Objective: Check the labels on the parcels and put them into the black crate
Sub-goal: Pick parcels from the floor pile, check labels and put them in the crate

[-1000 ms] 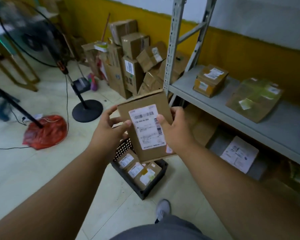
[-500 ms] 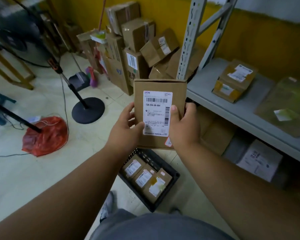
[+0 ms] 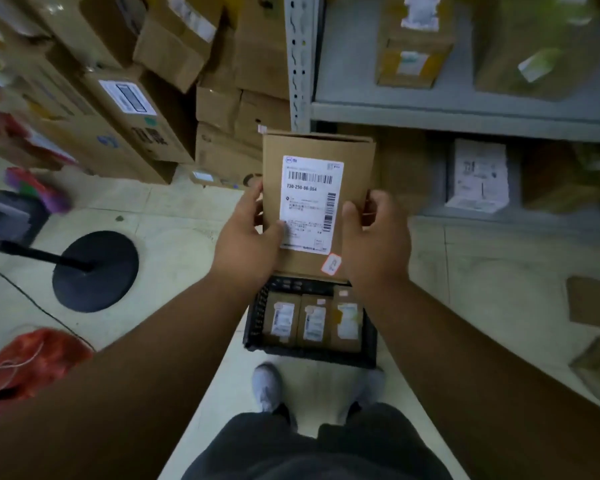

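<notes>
i have the flat brown cardboard parcel (image 3: 317, 202) up in front of me with its printed face turned toward the camera, which i judge is the label check and not yet the drop. my left hand (image 3: 246, 237) grasps its nine o'clock edge, thumb lying over the lower corner of the white shipping label (image 3: 310, 204); my right hand (image 3: 374, 244) grasps the three o'clock edge, thumb pressed on the face just beside the label. holding it by the edges leaves most of the print uncovered.

on the label i can read a barcode along the top and a number that looks like 730-250-86-864, though the middle digits are soft. a second, narrow barcode runs down the label's three o'clock side. the finer lines beneath are too small to read. a small pale sticker with a red border (image 3: 331, 264) sits at the parcel's five o'clock corner; its mark is illegible.

the black slatted plastic crate (image 3: 253, 320) stands on the floor at six o'clock from the parcel, just ahead of my shoes. three brown labelled parcels (image 3: 312, 320) lie in it side by side, labels up, filling the near half. the far half is hidden behind the held parcel, so i cannot tell what space is left there.
</notes>
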`<action>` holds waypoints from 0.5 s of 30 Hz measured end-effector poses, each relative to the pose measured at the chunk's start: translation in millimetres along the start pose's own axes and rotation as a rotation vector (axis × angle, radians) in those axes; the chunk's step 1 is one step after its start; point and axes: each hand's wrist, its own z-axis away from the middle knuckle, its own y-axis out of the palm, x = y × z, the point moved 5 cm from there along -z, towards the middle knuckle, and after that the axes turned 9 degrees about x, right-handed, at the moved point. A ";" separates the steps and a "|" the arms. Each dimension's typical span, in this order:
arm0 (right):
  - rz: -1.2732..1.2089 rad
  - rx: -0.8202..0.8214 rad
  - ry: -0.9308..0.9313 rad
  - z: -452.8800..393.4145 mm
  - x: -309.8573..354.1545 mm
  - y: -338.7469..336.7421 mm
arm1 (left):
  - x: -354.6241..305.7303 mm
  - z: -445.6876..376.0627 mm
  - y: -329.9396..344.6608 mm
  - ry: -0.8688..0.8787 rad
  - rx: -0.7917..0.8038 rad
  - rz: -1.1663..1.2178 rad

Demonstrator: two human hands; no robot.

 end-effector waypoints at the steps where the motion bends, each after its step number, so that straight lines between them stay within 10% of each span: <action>1: 0.007 -0.008 0.013 4.0 -8.3 10.2 | 11.6 -5.6 0.3 -0.022 0.014 -0.017; 15: 0.190 0.254 0.265 4.1 -330.1 261.2 | 388.2 -108.5 141.9 -0.360 0.122 -0.137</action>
